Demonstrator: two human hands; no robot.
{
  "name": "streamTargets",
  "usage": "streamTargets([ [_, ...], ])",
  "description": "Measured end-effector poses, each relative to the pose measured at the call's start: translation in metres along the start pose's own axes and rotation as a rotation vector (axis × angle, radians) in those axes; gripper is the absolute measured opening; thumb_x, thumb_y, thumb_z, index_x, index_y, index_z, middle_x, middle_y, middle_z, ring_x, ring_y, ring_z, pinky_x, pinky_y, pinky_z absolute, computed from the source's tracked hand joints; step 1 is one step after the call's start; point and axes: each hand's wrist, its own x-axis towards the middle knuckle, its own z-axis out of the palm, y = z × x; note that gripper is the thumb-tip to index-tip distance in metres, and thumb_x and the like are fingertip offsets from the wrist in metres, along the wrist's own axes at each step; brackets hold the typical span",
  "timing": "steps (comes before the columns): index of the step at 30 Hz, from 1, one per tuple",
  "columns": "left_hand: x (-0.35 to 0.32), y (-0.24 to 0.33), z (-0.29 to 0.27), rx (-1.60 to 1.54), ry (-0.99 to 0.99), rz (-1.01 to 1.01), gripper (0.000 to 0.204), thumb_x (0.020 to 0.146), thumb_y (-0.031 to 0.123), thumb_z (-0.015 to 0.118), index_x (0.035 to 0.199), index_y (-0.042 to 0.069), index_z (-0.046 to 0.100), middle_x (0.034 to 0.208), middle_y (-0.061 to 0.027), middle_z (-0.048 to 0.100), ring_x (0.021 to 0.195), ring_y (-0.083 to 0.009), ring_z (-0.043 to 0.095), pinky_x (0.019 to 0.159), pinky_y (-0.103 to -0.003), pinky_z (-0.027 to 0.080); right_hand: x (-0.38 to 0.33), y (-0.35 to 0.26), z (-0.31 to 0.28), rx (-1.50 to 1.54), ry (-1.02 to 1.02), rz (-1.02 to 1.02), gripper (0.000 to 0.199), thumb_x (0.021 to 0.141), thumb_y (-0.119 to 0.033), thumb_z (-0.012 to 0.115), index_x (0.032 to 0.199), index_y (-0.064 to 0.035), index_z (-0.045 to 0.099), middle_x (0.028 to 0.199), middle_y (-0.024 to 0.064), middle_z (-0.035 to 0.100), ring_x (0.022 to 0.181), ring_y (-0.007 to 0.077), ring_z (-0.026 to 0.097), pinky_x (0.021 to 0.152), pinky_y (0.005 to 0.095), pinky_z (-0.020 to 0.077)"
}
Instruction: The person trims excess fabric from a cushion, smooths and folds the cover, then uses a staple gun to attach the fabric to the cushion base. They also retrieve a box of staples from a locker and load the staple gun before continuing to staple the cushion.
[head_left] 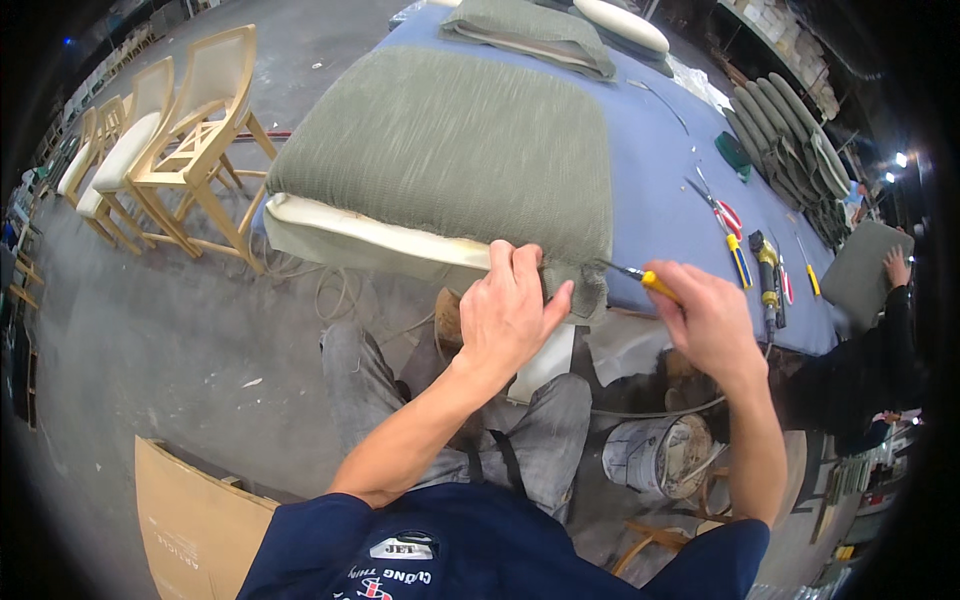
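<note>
The left hand (508, 310) pinches the green cloth (590, 288) of one big cushion (450, 140). The right hand (708, 318) grips one pointy tool (660, 284). The cushion sits at the table's (650, 150) near left corner. It looks soft and light, so its edge seems best to hold. By the near right corner lie two thin yellow-handled tools (738, 262) and two red-handled ones (731, 217).

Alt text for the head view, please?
A person's left hand touches the front edge of a green fabric cushion; the right hand holds a yellow-handled pointed tool near one corner. Scissors lie on the blue table; wooden chairs stand at left.
</note>
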Motion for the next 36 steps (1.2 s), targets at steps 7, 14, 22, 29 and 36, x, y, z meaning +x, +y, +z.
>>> streamTargets([
  [7,-0.001,-0.012,0.021,-0.052,-0.044,0.015,0.025,0.097,0.027,0.068,0.105,0.005,0.062,0.076,-0.0174,0.067,0.071,-0.038,0.068,0.058,-0.049,0.051,0.018,-0.008,0.014,-0.108,-0.084,-0.064,0.014,0.095,-0.024,0.069,0.106,-0.0172,0.064,0.081,0.0076,0.067,0.07,0.0362,0.068,0.057,0.0488,0.0522],
  [14,-0.002,-0.014,0.017,-0.366,-0.014,-0.029,0.02,0.1,0.023,0.065,0.102,0.003,0.064,0.071,-0.0172,0.063,0.06,-0.0328,0.062,0.059,-0.043,0.047,0.04,-0.012,0.015,-0.156,-0.159,-0.135,0.013,0.092,-0.022,0.069,0.103,-0.0163,0.064,0.08,0.0097,0.068,0.068,0.0371,0.07,0.057,0.0494,0.0544],
  [22,-0.007,-0.014,0.025,-0.457,0.072,0.017,0.015,0.1,0.018,0.066,0.102,0.003,0.066,0.064,-0.0167,0.059,0.053,-0.0307,0.057,0.054,-0.04,0.045,0.057,-0.018,0.01,-0.213,-0.271,-0.17,0.011,0.092,-0.02,0.067,0.101,-0.0136,0.065,0.081,0.0123,0.071,0.069,0.0378,0.071,0.058,0.0492,0.0559],
  [29,-0.007,-0.015,0.025,-0.434,0.102,0.062,0.017,0.1,0.02,0.067,0.102,0.003,0.066,0.064,-0.0157,0.059,0.054,-0.0311,0.059,0.055,-0.04,0.045,0.061,-0.017,0.011,-0.263,-0.325,-0.156,0.012,0.093,-0.023,0.066,0.102,-0.0137,0.064,0.081,0.0139,0.072,0.07,0.0385,0.071,0.059,0.05,0.0558],
  [36,-0.016,-0.014,0.022,-0.534,0.079,0.036,0.015,0.101,0.016,0.068,0.103,0.001,0.067,0.065,-0.0125,0.06,0.053,-0.021,0.056,0.054,-0.034,0.044,0.049,-0.006,0.007,-0.265,-0.354,-0.073,0.013,0.095,-0.024,0.065,0.103,-0.0146,0.065,0.081,0.014,0.071,0.073,0.0388,0.072,0.061,0.0514,0.0556],
])
